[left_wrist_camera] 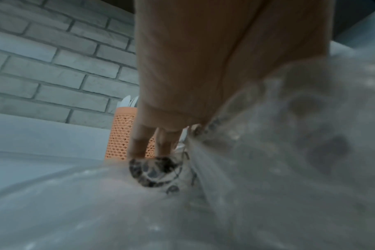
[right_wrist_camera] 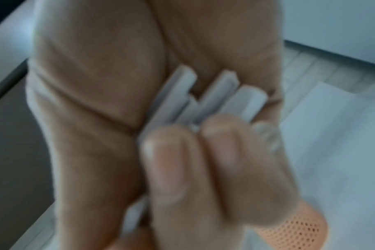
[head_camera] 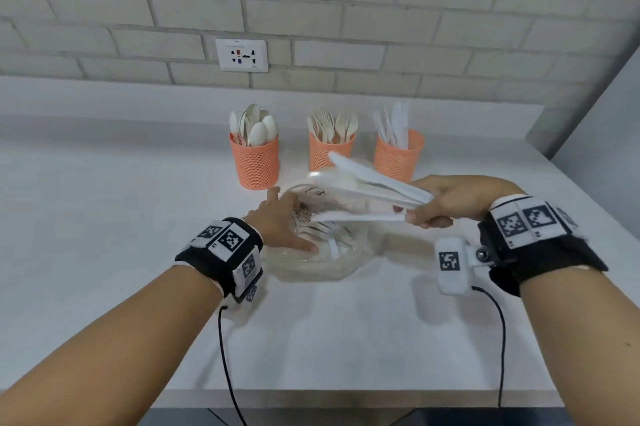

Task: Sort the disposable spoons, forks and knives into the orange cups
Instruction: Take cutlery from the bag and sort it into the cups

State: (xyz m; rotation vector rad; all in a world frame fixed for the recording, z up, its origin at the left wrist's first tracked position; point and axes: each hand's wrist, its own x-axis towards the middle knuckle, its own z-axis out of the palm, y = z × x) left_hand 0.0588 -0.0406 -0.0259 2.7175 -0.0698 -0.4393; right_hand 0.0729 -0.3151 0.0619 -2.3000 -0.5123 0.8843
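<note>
Three orange mesh cups stand at the back of the counter: one with spoons (head_camera: 254, 162), one with forks (head_camera: 330, 151), one with white knives (head_camera: 398, 155). My right hand (head_camera: 446, 205) grips a bundle of white knives (head_camera: 367, 188) by their handles (right_wrist_camera: 206, 99), blades pointing left above a clear plastic bag (head_camera: 318, 252). More white cutlery (head_camera: 329, 238) lies in that bag. My left hand (head_camera: 280, 221) rests flat on the bag (left_wrist_camera: 268, 169) with straight fingers (left_wrist_camera: 139, 143), holding it down just in front of the spoon cup (left_wrist_camera: 122, 133).
The white counter (head_camera: 121, 217) runs to a grey brick wall with a socket plate (head_camera: 241, 54). A side wall rises at the right (head_camera: 606, 120). The counter's front edge (head_camera: 346, 398) lies near me, with the wrist cables hanging over it.
</note>
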